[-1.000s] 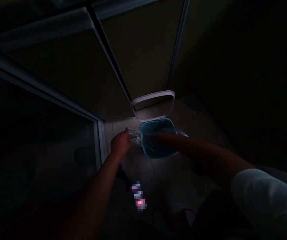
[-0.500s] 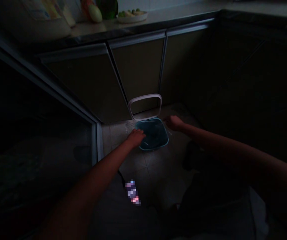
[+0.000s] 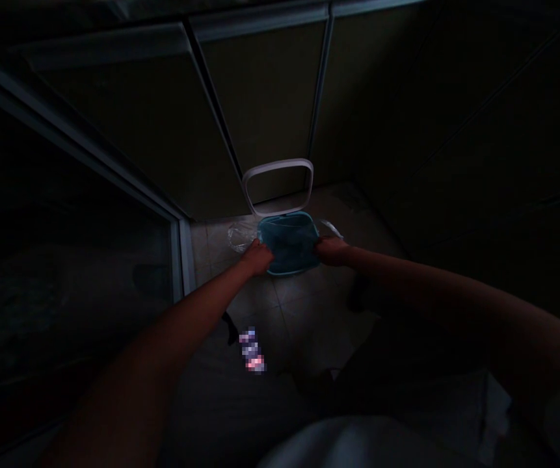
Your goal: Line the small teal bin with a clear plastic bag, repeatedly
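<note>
A blue-green bin (image 3: pixel 290 246) stands on the tiled floor, its pale rim frame (image 3: pixel 280 166) raised upright behind it. A clear plastic bag (image 3: pixel 239 238) lines the bin and spreads out past both sides. At the bin's left edge, my left hand (image 3: pixel 259 257) is closed on the bag. My right hand (image 3: pixel 331 250) is closed on the bag at the right edge, with a loose flap of plastic rising behind it. The dim light hides the fingertips of both hands.
Cabinet doors (image 3: pixel 260 104) rise behind the bin. A metal-framed glass door (image 3: pixel 178 260) stands on the left. A pixelated bright object (image 3: pixel 252 351) is low in the middle, nearer to me than the bin.
The view has tilted down, so the countertop items are out of sight. My right hand has come in to the bin's right edge, and both hands have closed on the bag.
</note>
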Tool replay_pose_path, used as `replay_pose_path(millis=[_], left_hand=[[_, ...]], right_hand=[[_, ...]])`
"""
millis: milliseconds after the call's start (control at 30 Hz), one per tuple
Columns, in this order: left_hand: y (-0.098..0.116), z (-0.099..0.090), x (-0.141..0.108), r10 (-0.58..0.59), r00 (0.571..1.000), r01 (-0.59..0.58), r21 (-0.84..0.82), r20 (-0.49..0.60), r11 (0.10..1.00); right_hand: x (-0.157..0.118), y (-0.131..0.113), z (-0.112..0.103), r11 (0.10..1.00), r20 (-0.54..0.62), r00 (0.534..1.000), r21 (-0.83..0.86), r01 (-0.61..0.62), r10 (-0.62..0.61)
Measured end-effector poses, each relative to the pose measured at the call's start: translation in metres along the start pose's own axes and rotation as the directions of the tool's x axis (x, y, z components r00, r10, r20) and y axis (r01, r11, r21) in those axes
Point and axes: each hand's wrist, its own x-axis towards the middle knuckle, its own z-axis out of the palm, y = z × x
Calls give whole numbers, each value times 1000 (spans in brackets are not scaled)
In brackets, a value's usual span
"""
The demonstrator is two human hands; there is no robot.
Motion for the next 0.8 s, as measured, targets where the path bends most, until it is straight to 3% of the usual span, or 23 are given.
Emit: replay_pose_path(millis=[200, 400, 567, 800], left_hand=[[1, 9, -13, -63, 989, 47, -118, -136, 992], [-4, 11, -28, -69, 984, 38, -183, -166, 982], [-3, 22, -36, -45, 986, 14, -195, -160, 981], [-5, 27, -43, -63, 975, 30, -152, -212, 988]], right_hand=[[-1, 1, -4, 998, -118, 992, 35, 58, -54], [-13, 6, 1, 988, -22, 999, 150, -27, 31], [-23, 12, 11, 991, -56, 998, 132, 11, -3], [-30, 17, 15, 992, -45, 998, 121, -44, 49]])
